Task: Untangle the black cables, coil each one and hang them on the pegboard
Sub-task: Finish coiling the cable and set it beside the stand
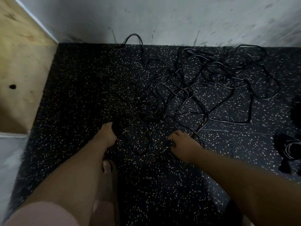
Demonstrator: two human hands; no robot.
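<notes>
Several black cables (192, 88) lie in one loose tangle on the dark speckled floor, spreading from the middle to the right and back to the wall. My left hand (106, 134) reaches down at the tangle's near left edge, its fingers curled into a dark bunch of cable (118, 129). My right hand (182, 142) is low over the floor at the near right edge, fingers pointing left and bent down. One cable (199, 129) runs just beside it. Darkness hides whether it holds a strand. No pegboard is in view.
A coiled black cable (291, 149) lies apart on the floor at the right edge. A plywood panel (21, 66) stands at the left, and a scuffed white wall (179, 18) closes the back. My sandalled foot (109, 170) stands below my left hand.
</notes>
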